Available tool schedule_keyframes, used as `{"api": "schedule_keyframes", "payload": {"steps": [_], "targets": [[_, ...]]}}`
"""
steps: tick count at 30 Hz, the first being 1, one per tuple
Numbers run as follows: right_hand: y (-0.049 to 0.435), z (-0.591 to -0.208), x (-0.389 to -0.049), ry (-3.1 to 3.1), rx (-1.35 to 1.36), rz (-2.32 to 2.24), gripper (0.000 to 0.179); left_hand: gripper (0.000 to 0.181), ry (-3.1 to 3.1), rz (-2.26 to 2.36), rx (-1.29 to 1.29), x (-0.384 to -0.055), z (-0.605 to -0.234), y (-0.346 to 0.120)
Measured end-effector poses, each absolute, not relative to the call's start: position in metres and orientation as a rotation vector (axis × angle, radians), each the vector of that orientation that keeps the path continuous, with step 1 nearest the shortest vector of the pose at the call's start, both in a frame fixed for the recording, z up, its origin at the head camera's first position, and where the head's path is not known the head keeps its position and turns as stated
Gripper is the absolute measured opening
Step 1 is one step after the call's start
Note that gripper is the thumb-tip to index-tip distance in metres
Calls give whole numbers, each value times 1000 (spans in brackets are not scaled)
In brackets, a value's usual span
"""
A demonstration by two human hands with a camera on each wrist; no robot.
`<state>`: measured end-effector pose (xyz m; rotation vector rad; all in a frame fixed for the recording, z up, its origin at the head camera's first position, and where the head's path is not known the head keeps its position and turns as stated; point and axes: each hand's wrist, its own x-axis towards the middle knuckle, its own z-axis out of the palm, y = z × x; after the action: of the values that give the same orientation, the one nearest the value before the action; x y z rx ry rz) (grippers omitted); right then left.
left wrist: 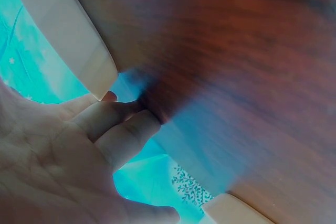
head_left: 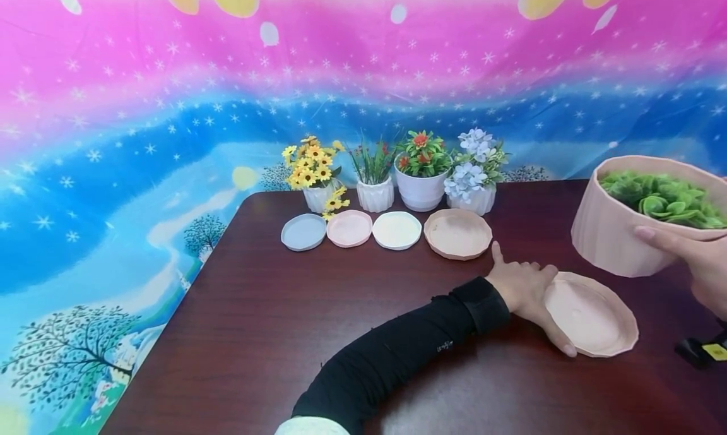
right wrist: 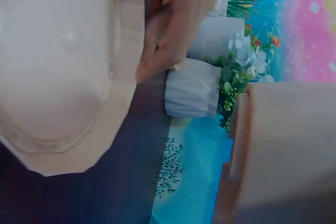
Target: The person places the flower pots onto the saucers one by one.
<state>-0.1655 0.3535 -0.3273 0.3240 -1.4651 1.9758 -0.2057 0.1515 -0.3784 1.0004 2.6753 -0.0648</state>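
My left hand (head_left: 525, 286) spans the left side of a large pale-pink plant saucer (head_left: 593, 315), thumb at the near rim and index finger at the far rim. The saucer's edge (left wrist: 79, 35) meets those fingers in the left wrist view, where the little finger stands out apart. At the right, my right hand (head_left: 701, 258) grips a large pink flowerpot (head_left: 619, 233) with its thumb on the near wall; its other fingers are hidden. Leafy green foliage (head_left: 676, 201) fills the pot, whose wall (right wrist: 294, 150) shows at the right in the right wrist view.
A tan saucer (head_left: 457, 234) lies just beyond my left hand, in a row with white (head_left: 397, 230), pink (head_left: 349, 228) and grey (head_left: 303, 232) saucers. Behind them stand several potted flowers, among them yellow (head_left: 312, 170) and pale-blue (head_left: 477, 163) ones. A patterned cloth (head_left: 170, 107) hangs behind the table.
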Motion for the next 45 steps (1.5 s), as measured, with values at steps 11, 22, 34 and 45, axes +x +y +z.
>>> {"api": "schedule_keyframes", "payload": {"steps": [11, 22, 34, 45], "targets": [[346, -340, -150, -1430, 295, 1916, 90, 122, 2688, -92, 1004, -205, -377, 150], [341, -355, -138, -1365, 312, 1949, 93, 127, 2695, -96, 1029, -208, -375, 148], [340, -371, -124, -1389, 277, 2059, 99, 121, 2715, -83, 1009, -206, -377, 149], [340, -375, -112, -1642, 124, 1912, 96, 120, 2693, -35, 1012, -206, -378, 147]]}}
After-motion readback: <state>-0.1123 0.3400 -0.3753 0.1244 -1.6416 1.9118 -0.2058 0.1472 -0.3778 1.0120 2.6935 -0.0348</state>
